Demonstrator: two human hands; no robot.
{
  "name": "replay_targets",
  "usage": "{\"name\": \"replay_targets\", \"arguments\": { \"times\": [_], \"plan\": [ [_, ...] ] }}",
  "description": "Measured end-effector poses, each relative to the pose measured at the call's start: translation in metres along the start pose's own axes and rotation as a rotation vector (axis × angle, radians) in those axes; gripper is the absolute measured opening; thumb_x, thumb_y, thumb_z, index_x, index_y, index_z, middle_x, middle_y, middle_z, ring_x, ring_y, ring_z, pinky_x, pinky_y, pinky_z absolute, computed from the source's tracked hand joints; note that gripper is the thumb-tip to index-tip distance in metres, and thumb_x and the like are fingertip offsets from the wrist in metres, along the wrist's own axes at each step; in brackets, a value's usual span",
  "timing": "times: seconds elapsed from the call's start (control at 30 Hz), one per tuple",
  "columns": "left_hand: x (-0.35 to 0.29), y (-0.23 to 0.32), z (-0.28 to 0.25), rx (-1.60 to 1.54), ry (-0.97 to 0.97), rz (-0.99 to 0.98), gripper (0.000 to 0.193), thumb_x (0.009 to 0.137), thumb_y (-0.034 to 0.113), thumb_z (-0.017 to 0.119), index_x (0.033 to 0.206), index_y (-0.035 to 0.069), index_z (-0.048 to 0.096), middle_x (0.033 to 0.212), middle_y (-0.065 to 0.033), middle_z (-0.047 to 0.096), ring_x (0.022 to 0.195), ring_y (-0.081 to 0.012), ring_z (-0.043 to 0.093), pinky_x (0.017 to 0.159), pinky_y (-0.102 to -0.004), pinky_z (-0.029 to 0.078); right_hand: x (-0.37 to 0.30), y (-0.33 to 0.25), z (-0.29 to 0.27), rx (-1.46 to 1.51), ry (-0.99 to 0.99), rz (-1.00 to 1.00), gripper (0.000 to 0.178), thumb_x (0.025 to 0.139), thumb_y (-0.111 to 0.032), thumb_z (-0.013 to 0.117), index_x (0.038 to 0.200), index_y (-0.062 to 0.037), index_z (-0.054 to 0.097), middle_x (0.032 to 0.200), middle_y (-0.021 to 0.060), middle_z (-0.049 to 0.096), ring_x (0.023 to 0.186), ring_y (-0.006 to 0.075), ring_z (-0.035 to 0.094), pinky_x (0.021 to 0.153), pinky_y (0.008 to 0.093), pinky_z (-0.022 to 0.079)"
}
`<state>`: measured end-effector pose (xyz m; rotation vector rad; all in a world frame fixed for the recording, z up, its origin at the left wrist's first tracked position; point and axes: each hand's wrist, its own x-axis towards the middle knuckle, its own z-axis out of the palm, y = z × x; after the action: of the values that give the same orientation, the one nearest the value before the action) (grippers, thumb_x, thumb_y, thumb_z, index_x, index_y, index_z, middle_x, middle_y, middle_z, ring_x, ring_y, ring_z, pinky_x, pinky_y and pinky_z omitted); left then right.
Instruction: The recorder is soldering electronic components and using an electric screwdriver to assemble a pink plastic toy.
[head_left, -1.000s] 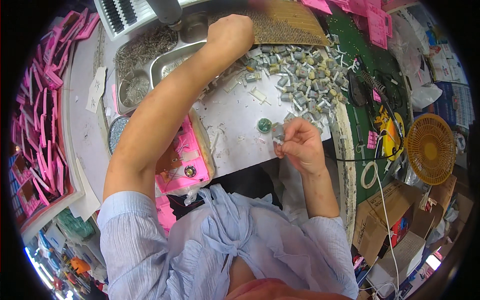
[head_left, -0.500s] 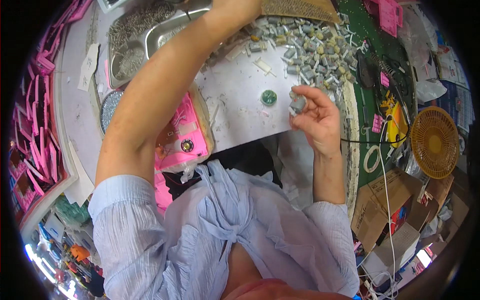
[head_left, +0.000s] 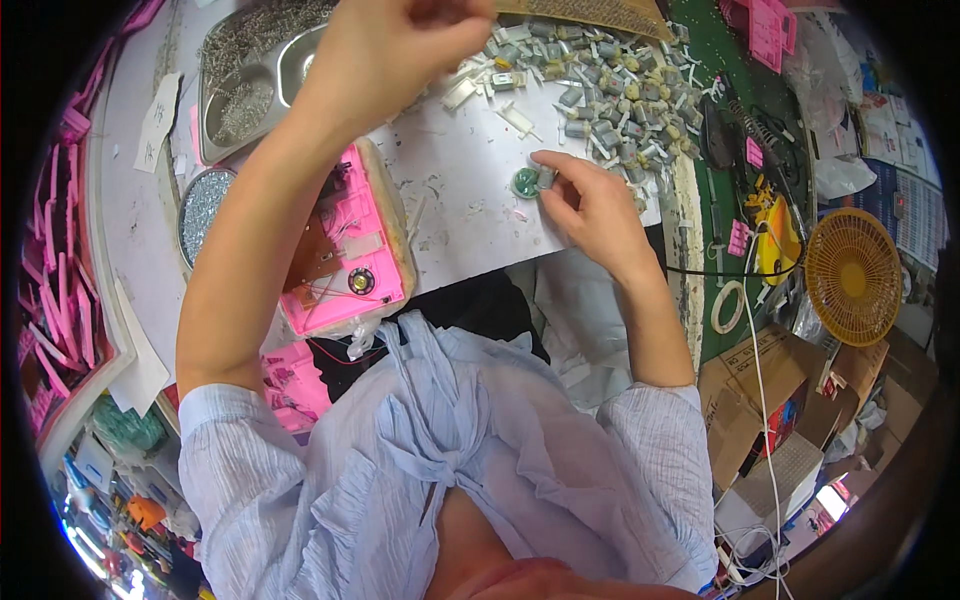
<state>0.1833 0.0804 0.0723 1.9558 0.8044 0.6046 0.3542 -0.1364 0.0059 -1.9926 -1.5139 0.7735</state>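
Between the thumb and fingers of my right hand (head_left: 597, 210) is a small grey motor (head_left: 546, 177). It is right at the edge of a small round pot of green paste (head_left: 524, 183); whether they touch I cannot tell. My left hand (head_left: 385, 50) is raised over the far left part of the table, its fingers curled but blurred, partly against the top edge. Anything it may hold is hidden. Beneath my left forearm, a pink plastic housing (head_left: 385, 270) with wires and a round black part lies on a padded pad.
Many grey motors with white fittings (head_left: 625, 95) are heaped at the far right of the white table (head_left: 470, 220). Steel trays of small metal parts (head_left: 240, 110) and a bowl of screws (head_left: 207, 205) are at left. A brown basket (head_left: 853, 275) and cardboard boxes (head_left: 750, 390) stand right.
My right hand has moved left and forward with the motor, up to the green pot. The left hand has come back from the far parts toward me and left.
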Motion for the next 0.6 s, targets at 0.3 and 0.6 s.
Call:
{"name": "replay_targets", "arguments": {
  "times": [0.3, 0.6],
  "plan": [
    [-0.146, -0.023, -0.022, -0.511, -0.142, -0.134, 0.011, 0.089, -0.003, 0.069, 0.100, -0.001, 0.070, 0.092, -0.0020, 0.068, 0.080, -0.0073, 0.065, 0.066, -0.0224, 0.051, 0.016, -0.007, 0.003, -0.145, -0.033, -0.035, 0.034, 0.078, -0.008, 0.066, 0.111, -0.0063, 0.071, 0.076, 0.0134, 0.066, 0.071, 0.0319, 0.066, 0.069, 0.0415, 0.053],
    [-0.203, -0.032, -0.006, -0.238, 0.014, -0.094, 0.023, 0.088, -0.001, 0.072, 0.110, 0.001, 0.067, 0.093, -0.0060, 0.069, 0.078, -0.0122, 0.066, 0.067, -0.0255, 0.054, -0.012, -0.082, 0.044, 1.041, -0.314, 0.111, 0.047, 0.090, 0.000, 0.072, 0.135, 0.0007, 0.060, 0.080, -0.0040, 0.060, 0.063, 0.0021, 0.054, 0.055, 0.0179, 0.042]
  ]
}}
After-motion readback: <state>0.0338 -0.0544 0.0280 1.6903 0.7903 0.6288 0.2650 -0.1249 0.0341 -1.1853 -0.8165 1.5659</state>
